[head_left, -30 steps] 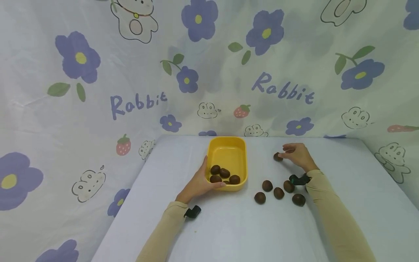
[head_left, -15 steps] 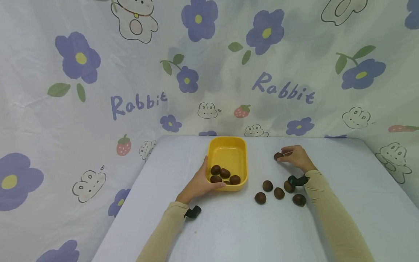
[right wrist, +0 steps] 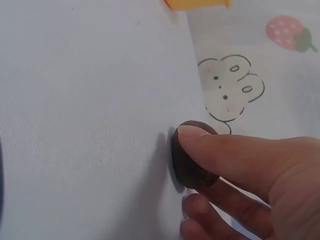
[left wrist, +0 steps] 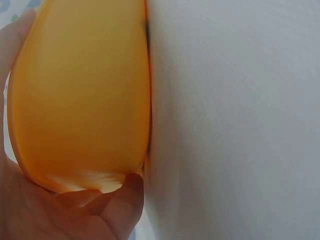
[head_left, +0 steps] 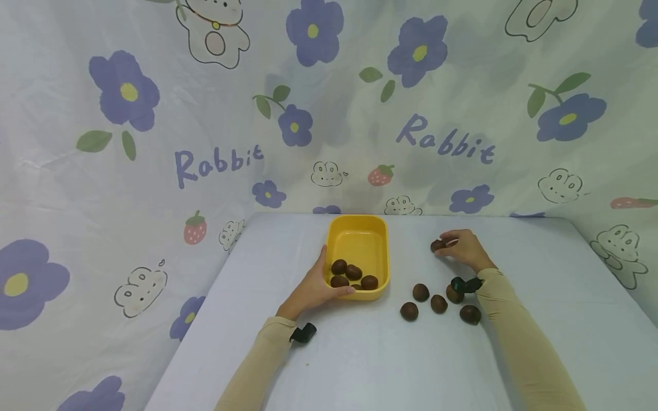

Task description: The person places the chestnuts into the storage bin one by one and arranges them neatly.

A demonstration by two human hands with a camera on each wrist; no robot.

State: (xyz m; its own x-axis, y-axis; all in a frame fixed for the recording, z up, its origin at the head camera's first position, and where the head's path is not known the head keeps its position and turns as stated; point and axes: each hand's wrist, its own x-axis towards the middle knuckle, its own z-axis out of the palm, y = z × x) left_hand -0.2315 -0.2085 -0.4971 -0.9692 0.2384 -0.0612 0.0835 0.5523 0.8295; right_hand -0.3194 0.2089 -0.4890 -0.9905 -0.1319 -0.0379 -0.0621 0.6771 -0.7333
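A yellow rectangular plastic tray (head_left: 381,245) stands near the back of the table, with several brown chestnuts (head_left: 353,272) at its near end. My left hand (head_left: 308,291) grips its near left corner, thumb over the front rim and fingers along the left side. The left wrist view shows that hand cupped against the tray wall (left wrist: 85,95). To the right of the tray, my right hand (head_left: 466,251) pinches a single chestnut (head_left: 437,245). Close up in the right wrist view, the thumb presses on this chestnut (right wrist: 189,167), right at the white tabletop, with fingers behind it.
Several loose chestnuts (head_left: 438,303) lie in a cluster on the white table (head_left: 380,354), right of the tray's near end and partly beneath the right wrist's black camera (head_left: 466,285). A printed rabbit-and-flower curtain (head_left: 339,114) hangs behind and beside the table.
My right fingers have drawn in around the chestnut, and the right wrist has shifted slightly left. The left hand and the tray stay in place.
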